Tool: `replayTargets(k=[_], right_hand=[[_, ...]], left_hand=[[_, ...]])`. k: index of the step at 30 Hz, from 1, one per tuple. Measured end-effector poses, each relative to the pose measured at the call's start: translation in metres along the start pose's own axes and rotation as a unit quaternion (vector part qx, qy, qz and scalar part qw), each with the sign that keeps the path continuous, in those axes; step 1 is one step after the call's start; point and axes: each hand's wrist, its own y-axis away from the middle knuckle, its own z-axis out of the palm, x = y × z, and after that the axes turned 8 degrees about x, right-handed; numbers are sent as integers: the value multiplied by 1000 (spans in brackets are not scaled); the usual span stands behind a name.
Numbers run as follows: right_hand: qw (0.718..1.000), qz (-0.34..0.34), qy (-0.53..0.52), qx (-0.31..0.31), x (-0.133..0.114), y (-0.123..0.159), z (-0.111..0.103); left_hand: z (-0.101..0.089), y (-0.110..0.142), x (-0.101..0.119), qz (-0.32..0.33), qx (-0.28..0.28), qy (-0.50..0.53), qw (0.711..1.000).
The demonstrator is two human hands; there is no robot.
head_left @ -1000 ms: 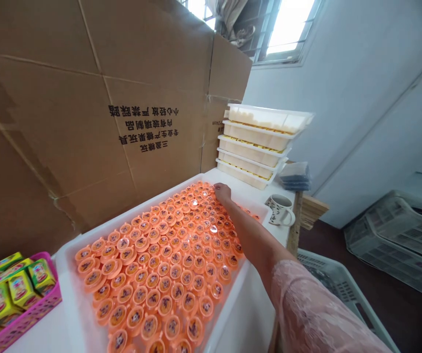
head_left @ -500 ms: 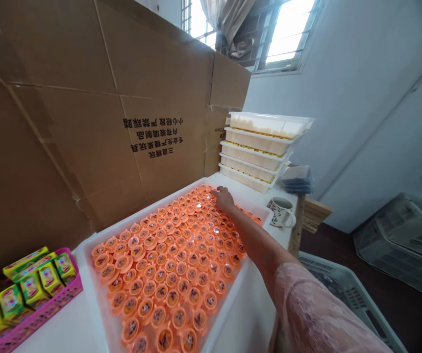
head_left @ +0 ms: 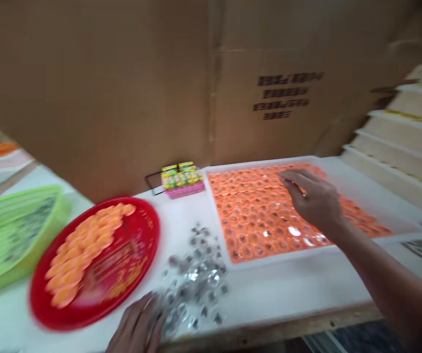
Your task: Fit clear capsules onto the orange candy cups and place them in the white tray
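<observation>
A white tray (head_left: 358,189) filled with several small orange caps (head_left: 255,215) lies on the white table. My right hand (head_left: 315,198) hovers over the caps, fingers curled loosely; motion blur hides whether it holds one. My left hand (head_left: 137,328) rests at the table's near edge, touching a heap of small clear, shiny pieces (head_left: 196,279). Its fingers are blurred. A red round plate (head_left: 137,255) with orange caps in rows lies to the left of the heap.
A green basket (head_left: 15,235) sits at the far left. A pink basket of yellow-green packets (head_left: 181,181) stands against the cardboard wall (head_left: 122,88). Stacked white trays (head_left: 405,142) rise at the right. The picture is blurred by head motion.
The view swung left and down, revealing the red plate, shiny heap, green basket and my left hand. My right hand drew back from the tray's far corner toward its middle.
</observation>
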Motion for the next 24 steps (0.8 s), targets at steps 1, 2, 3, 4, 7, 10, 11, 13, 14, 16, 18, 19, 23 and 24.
replayTargets(k=[1, 2, 3, 4, 7, 10, 11, 13, 14, 16, 18, 19, 23, 24], right_hand=[[999, -27, -34, -3, -33, 12, -1], [996, -49, -74, -5, -66, 27, -2], [991, -67, -113, -11, -100, 45, -1], [986, -75, -149, -14, -132, 64, 2], [967, -48, -235, -89, -209, 124, 20], [964, -5, -244, -106, -249, 169, 41], [966, 10, -236, -101, -255, 179, 46], [972, 43, -213, -91, -261, 190, 53], [974, 56, -201, -87, -262, 192, 54], [978, 69, -179, -85, -262, 193, 56], [980, 59, -166, -92, -264, 193, 56], [981, 48, -161, -99, -264, 193, 56], [984, 23, -132, -121, -267, 195, 56], [984, 24, -127, -120, -268, 195, 56]], left_hand=[[-8, 5, 1, -25, -20, 5, 999], [-11, 8, 2, -60, -34, 9, 998], [-13, 9, 4, -85, -40, 16, 995], [-12, 10, 5, -104, -40, 23, 993], [-11, 7, 6, -145, -4, 61, 988], [-28, 5, -12, -179, 59, 68, 980], [-39, 5, -25, -192, 90, 44, 976], [-64, 5, -57, -236, 114, -48, 964], [-77, 6, -74, -261, 95, -109, 954], [-99, 8, -109, -319, 21, -233, 918], [-109, 11, -134, -347, -55, -294, 889], [-110, 12, -143, -349, -90, -297, 884], [-101, 16, -151, -340, -133, -251, 897], [-98, 17, -149, -336, -126, -238, 902]])
